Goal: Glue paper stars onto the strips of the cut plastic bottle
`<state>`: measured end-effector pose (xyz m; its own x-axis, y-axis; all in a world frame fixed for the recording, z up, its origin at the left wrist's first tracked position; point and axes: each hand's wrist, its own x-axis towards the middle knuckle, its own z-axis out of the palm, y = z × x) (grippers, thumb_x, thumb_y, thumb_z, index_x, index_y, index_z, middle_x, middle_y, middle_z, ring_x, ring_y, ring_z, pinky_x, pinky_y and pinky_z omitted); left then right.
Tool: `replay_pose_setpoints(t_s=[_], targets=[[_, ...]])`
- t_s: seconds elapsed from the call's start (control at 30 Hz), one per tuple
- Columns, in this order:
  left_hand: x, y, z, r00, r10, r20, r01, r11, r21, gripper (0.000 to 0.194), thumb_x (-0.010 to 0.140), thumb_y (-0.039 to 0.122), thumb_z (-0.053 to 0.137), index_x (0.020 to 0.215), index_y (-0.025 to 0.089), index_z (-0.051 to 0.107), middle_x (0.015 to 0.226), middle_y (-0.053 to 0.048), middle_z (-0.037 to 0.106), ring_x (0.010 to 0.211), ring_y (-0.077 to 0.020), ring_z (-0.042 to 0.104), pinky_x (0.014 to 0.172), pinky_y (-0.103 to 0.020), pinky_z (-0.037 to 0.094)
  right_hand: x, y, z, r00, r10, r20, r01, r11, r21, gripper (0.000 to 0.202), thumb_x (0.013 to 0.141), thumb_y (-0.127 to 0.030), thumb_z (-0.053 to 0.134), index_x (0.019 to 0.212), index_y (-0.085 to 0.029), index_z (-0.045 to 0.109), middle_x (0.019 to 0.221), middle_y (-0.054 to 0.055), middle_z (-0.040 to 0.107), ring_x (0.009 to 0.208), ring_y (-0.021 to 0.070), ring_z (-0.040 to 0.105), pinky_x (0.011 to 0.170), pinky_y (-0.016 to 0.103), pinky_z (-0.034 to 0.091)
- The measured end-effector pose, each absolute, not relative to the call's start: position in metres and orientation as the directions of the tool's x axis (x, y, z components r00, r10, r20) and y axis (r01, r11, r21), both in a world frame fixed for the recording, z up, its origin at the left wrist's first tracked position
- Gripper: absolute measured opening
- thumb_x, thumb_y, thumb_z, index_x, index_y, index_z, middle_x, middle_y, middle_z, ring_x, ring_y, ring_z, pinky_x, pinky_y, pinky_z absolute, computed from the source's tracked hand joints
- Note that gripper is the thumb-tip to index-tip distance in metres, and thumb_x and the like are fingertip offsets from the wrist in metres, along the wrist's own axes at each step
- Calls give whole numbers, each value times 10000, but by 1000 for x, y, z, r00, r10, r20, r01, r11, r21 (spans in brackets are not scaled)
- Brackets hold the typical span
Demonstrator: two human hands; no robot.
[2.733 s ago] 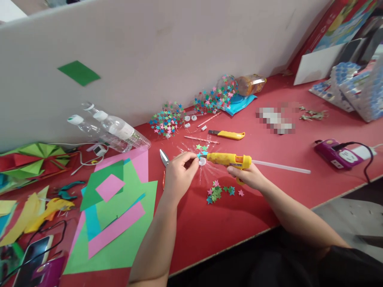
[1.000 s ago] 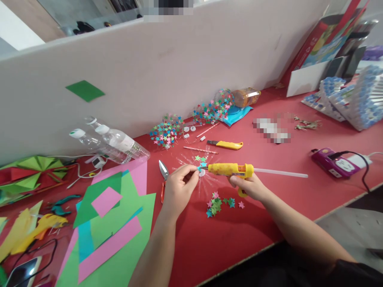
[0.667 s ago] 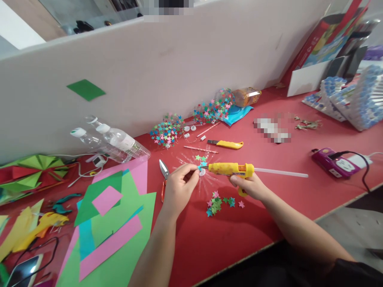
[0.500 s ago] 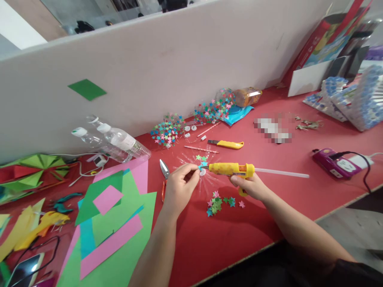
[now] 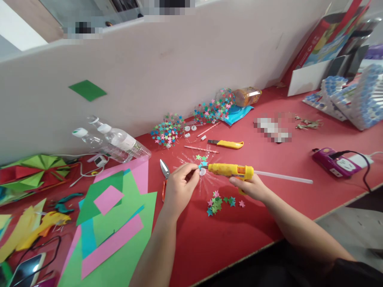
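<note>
My left hand (image 5: 183,185) pinches a small blue paper star (image 5: 200,166) between thumb and fingertips. Wrapped around the handle of a yellow glue gun (image 5: 229,170) is my right hand (image 5: 251,185); the gun's nozzle points left, close to the pinched star. A clear glue stick (image 5: 284,177) sticks out of the gun's rear. Beneath both hands, thin clear strands (image 5: 206,185) spread out around a whitish disc (image 5: 202,172). Green stars (image 5: 201,158) lie just beyond my fingertips. Nearer the table's front edge is a loose group of green, pink and blue stars (image 5: 216,202).
Scissors (image 5: 164,169) lie left of my left hand, beside coloured paper sheets (image 5: 119,235). Beyond the hands are a yellow cutter (image 5: 230,144), striped sticks (image 5: 201,149) and star-covered balls (image 5: 167,131). Plastic bottles (image 5: 125,141) lean at the wall; a purple power adapter (image 5: 333,162) is right.
The glue gun has shifted slightly left and its rear has tipped a little lower. My left hand is nearly unmoved, still pinching the star.
</note>
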<state>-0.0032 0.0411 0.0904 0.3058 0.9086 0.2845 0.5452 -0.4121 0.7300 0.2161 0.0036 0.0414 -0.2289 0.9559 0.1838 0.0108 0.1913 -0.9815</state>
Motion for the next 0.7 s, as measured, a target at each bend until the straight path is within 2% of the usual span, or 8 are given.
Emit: replay_pose_setpoints(t_s=[0.13,0.23,0.4,0.47,0.57,0.7], targets=[[-3,40,91,356,879,317,552,-472,688,136,906,191,512,789,187,582,745,18,582,701,-108,533,684,-215,397,218,2,42,-188,967,173,131,199,-971,334,854,-498,600,1024,-222,680,884,46,691,613,138,577,529,259,468],[-4,39,93,386,873,299,507,-471,722,141,907,209,515,781,190,574,716,22,557,668,-106,516,647,-213,394,222,2,38,-117,980,161,83,171,-982,304,817,-496,630,935,-219,671,783,32,657,576,127,526,457,231,410],[-9,40,96,313,929,199,434,-327,840,130,895,260,533,796,190,579,683,23,574,608,-106,535,600,-216,426,236,15,37,140,987,-78,28,-83,-996,377,789,-548,575,825,-175,620,573,-30,487,465,88,398,406,212,317],[-11,42,97,275,947,168,411,-274,869,134,889,264,534,787,186,572,670,25,582,576,-100,538,588,-214,439,243,23,37,225,966,-126,80,-147,-986,327,750,-482,602,856,-173,610,523,-59,436,447,85,378,417,214,316],[-11,46,97,244,960,137,375,-223,900,129,874,260,541,777,181,570,657,26,593,558,-91,546,577,-203,448,253,33,33,187,964,-189,246,-233,-941,311,669,-317,596,947,-178,604,527,-80,441,417,77,367,413,211,317],[-11,50,93,261,963,66,315,-150,937,151,870,301,545,789,176,575,649,26,604,525,-83,541,536,-194,441,257,40,22,206,949,-237,373,-300,-878,255,697,-353,563,850,-155,610,569,-31,545,440,93,457,433,217,357]])
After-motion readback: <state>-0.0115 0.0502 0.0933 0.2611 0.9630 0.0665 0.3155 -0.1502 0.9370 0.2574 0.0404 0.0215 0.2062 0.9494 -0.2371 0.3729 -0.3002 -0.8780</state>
